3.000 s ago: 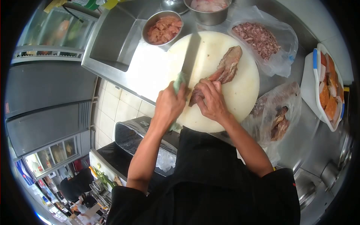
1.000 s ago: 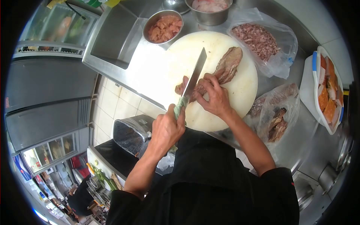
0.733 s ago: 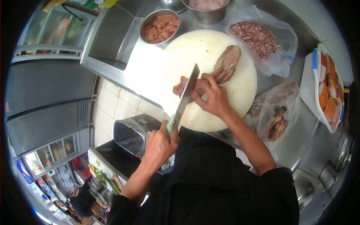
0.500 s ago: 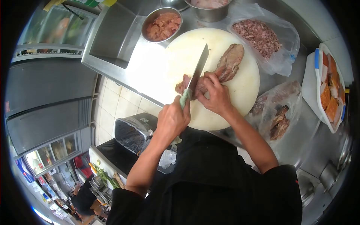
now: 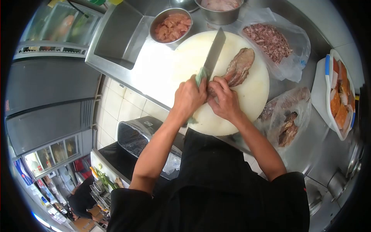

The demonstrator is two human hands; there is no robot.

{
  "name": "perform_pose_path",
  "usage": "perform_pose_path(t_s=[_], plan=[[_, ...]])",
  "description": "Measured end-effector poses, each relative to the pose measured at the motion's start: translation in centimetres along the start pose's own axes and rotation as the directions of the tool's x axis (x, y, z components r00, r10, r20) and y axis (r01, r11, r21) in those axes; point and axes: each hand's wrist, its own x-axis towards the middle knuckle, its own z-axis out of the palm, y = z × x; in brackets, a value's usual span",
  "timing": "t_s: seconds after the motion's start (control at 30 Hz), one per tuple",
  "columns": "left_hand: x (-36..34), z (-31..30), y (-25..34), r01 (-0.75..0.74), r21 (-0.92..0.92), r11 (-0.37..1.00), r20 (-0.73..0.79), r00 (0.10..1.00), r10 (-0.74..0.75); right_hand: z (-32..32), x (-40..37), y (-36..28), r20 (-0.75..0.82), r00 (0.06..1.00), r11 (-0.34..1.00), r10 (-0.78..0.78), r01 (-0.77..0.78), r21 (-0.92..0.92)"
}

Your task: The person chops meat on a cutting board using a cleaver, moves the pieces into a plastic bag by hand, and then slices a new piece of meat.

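A round white cutting board [image 5: 247,104] lies on the steel counter. On it rests a long piece of cooked meat [image 5: 240,66], its near end under the fingers of my right hand [image 5: 225,99]. My left hand [image 5: 189,94] is closed round the cloth-wrapped handle of a knife [image 5: 215,50], whose blade points away from me, left of the meat. Both hands are close together, and the blade's lower part is beside my right fingertips. The small cut piece seen earlier left of the blade is hidden now.
Metal bowls of pink meat [image 5: 172,28] and pale meat [image 5: 219,4] stand beyond the board. Bags of chopped meat [image 5: 268,42] and darker meat [image 5: 288,127] lie to the right, near a white tray [image 5: 321,89]. A lined bin [image 5: 133,135] stands lower left. Another person [image 5: 82,199] is farther off.
The knife has moved up and to the right with my left hand, covering where the cut piece was. My right hand has shifted slightly, still on the meat.
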Motion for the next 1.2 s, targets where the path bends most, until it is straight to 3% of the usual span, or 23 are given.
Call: perform_pose_path(t_s=[0.03, 0.1, 0.2, 0.33, 0.73, 0.9, 0.97, 1.13, 1.2], plan=[[0.5, -0.4, 0.3, 0.034, -0.020, 0.999, 0.057, 0.998, -0.033, 0.0, -0.1, -0.2, -0.001, 1.000, 1.000, -0.010, 0.010, 0.001], [0.2, -1.1, 0.5, -0.017, 0.023, 1.000, 0.009, 1.000, 0.017, -0.4, 0.0, -0.1, 0.023, 1.000, 1.000, -0.004, 0.004, -0.009], [-2.5, -3.6, 1.2, 0.086, -0.053, 0.995, 0.039, 0.996, -0.084, -0.4, 0.0, -0.2, 0.004, 0.999, 0.998, 0.053, -0.053, 0.013], [-5.8, -4.7, 2.2, 0.089, -0.098, 0.991, 0.067, 0.994, -0.082, -0.1, -0.1, -0.1, 0.007, 0.996, 0.996, 0.086, -0.086, 0.015], [-11.8, -5.6, 0.2, 0.106, 0.061, 0.992, 0.145, 0.983, -0.114, 0.2, 0.2, -0.3, -0.062, 0.997, 0.999, 0.045, -0.046, -0.006], [-7.6, -3.4, 0.5, 0.110, 0.158, 0.981, 0.150, 0.980, -0.134, 0.4, 0.3, -0.1, -0.068, 0.997, 1.000, 0.023, -0.024, -0.014], [-5.8, -2.7, 0.4, 0.087, 0.046, 0.995, 0.139, 0.986, -0.092, 0.6, 0.3, 0.2, -0.067, 0.998, 1.000, 0.008, -0.010, -0.028], [-11.1, -4.2, -0.8, 0.085, 0.158, 0.984, 0.206, 0.971, -0.117, 0.3, 0.4, -0.4, -0.076, 0.996, 0.999, 0.041, -0.043, -0.032], [-11.6, -4.2, -0.8, 0.153, 0.144, 0.978, 0.220, 0.958, -0.182, 0.3, 0.3, -0.2, -0.069, 0.996, 0.998, 0.060, -0.062, -0.028]])
